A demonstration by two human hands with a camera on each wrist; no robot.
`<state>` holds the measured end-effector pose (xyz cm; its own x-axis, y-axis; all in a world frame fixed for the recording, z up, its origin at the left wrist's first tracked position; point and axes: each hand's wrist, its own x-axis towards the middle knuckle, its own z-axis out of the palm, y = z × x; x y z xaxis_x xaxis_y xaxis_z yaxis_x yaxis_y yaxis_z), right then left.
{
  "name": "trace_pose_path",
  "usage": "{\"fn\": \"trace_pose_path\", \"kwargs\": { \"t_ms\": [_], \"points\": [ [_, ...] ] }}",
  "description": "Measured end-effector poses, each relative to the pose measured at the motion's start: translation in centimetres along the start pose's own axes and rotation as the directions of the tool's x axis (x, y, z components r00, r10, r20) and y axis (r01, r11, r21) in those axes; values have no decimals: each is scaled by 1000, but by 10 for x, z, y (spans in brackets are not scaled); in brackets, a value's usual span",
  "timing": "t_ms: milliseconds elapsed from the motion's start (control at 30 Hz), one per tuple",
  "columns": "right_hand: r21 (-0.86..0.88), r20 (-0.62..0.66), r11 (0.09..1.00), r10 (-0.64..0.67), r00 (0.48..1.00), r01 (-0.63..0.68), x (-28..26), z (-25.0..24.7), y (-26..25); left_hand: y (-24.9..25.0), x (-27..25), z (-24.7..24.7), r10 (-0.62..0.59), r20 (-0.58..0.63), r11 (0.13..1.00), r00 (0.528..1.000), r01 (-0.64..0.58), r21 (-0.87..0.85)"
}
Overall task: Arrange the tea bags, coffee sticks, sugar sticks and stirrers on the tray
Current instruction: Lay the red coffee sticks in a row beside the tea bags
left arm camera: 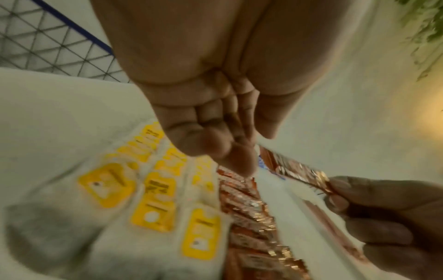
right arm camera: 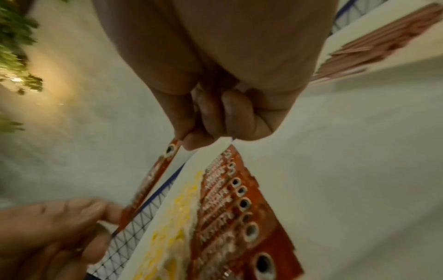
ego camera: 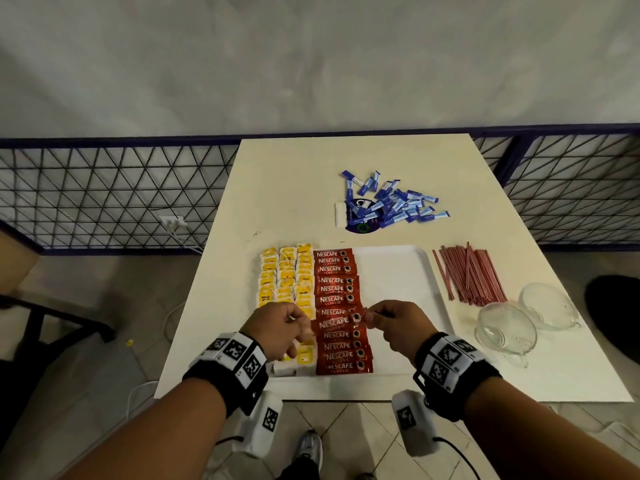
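A white tray (ego camera: 394, 271) holds yellow tea bags (ego camera: 284, 282) in columns on its left and a column of red coffee sticks (ego camera: 336, 289) beside them. One red coffee stick (ego camera: 337, 322) hangs just above that column, held level by its two ends. My left hand (ego camera: 308, 329) pinches its left end and my right hand (ego camera: 369, 317) pinches its right end. The wrist views show the same stick (left arm camera: 294, 172) (right arm camera: 153, 181) stretched between the two hands. Blue sugar sticks (ego camera: 394, 204) lie in a loose pile on the table behind the tray. Red stirrers (ego camera: 467, 275) lie right of the tray.
Two clear glass cups (ego camera: 507, 329) stand at the table's right, near the stirrers. A torn blue packet (ego camera: 360, 220) lies under the sugar pile. A wire-mesh fence (ego camera: 104, 195) runs behind the white table (ego camera: 294, 188). The tray's right half is bare.
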<state>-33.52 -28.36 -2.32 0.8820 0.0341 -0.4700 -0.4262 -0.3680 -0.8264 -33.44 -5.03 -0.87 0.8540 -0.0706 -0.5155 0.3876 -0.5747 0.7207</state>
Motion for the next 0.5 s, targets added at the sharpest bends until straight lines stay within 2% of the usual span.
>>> {"fn": "trace_pose_path", "kwargs": {
  "t_ms": [100, 200, 333, 500],
  "points": [
    [-44, -17, 989, 137, 990, -138, 7, 1, 17, -22, 8, -16, -37, -192, 953, 981, 92, 288],
    [-18, -7, 968, 249, 968, -249, 13, 6, 27, -41, 10, -29, -61, -308, 866, 949, 203, 456],
    [-49, -38, 946, 318, 948, -319, 16, 14, 30, -58, 14, -37, -109, -349, 820, 931, 282, 498],
    [-211, -121, 928, 289, 950, -309, 19, 19, 27, -67, 20, -37, -148, -370, 810, 917, 327, 487]
  ]
}}
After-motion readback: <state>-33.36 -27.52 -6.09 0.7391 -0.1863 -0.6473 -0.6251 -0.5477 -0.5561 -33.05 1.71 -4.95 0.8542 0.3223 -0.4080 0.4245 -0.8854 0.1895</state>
